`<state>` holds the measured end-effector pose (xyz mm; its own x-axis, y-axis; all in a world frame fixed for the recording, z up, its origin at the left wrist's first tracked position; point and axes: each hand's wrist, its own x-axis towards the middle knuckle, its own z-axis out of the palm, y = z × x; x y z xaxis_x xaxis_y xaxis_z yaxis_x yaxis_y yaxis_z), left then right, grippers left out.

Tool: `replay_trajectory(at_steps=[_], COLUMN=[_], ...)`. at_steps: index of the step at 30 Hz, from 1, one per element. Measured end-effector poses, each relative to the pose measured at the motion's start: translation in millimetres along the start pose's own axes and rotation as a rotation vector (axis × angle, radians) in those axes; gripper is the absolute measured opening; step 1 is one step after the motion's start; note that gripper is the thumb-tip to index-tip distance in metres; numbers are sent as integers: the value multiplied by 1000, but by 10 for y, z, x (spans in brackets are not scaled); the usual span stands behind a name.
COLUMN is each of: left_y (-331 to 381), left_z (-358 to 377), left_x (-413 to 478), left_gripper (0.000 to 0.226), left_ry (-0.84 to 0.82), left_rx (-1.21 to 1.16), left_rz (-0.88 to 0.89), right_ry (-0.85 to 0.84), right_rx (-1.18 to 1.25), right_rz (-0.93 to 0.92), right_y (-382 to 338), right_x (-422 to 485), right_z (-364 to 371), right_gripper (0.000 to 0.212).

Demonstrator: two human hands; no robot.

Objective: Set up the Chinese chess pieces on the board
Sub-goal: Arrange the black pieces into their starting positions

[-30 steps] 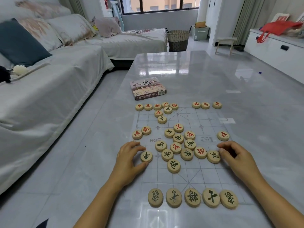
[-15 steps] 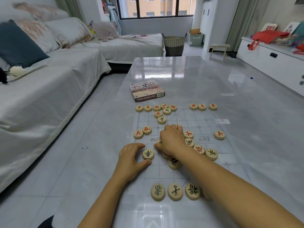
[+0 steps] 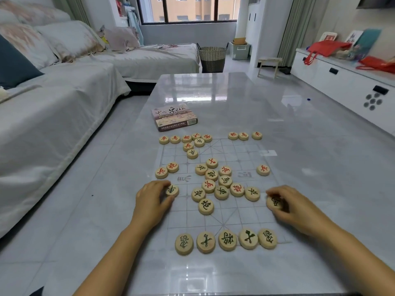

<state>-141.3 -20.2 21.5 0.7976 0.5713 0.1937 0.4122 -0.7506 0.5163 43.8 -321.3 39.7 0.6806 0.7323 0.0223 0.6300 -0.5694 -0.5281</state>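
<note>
- Pieces with dark marks, five in a near row [image 3: 227,240], lie side by side on the near edge of the board [image 3: 235,218].
- Left hand [image 3: 151,201] rests at the board's left edge. Its fingers curl over the left piece [image 3: 172,190], thumb on the near side; this dark piece lies flat on the board.
- Right hand [image 3: 295,207] is at the right edge. Its bent fingers and thumb pinch the right piece [image 3: 274,202], dark too; whether it touches the board is hard to tell.
- Between the hands, a pile [image 3: 221,192] of red and dark pieces lies mixed in the board's middle.
- Far row [image 3: 175,139] of red pieces lines the far edge.
- Box [image 3: 174,117] lies on the table [image 3: 299,129] just past the board.
</note>
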Motion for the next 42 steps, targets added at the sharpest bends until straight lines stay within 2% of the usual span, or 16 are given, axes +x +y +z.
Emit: replay_trajectory(at_steps=[2, 5, 8, 12, 16, 25, 28, 34, 39, 42], left_y=[114, 375, 717, 1093, 1227, 1209, 1166, 837, 147, -112], left_z=[17, 80, 197, 362, 376, 386, 344, -30, -402, -480], left_x=[69, 219, 399, 621, 777, 898, 865, 507, -193, -614], left_gripper=[39, 31, 28, 33, 34, 38, 39, 33, 32, 33], left_ry=[26, 45, -105, -332, -461, -571, -524, -308, -123, -106], left_rx=[27, -15, -64, 171, 297, 313, 171, -160, -226, -168], left_rz=[-14, 49, 167, 301, 282, 347, 283, 209, 8, -87], right_ry=[8, 119, 191, 228, 227, 196, 191, 198, 202, 201], right_rx=[57, 153, 167, 101, 69, 65, 76, 70, 45, 21], right_rz=[-12, 18, 38, 73, 55, 43, 64, 58, 47, 49], right_y=[74, 89, 82, 94, 115, 126, 127, 140, 137, 144], right_x=[-73, -106, -116, -107, -104, -105, -90, -103, -110, -112], right_z=[41, 100, 142, 149, 158, 141, 137, 136, 151, 147], right_gripper=[38, 47, 58, 51, 38, 41, 43, 39, 39, 39])
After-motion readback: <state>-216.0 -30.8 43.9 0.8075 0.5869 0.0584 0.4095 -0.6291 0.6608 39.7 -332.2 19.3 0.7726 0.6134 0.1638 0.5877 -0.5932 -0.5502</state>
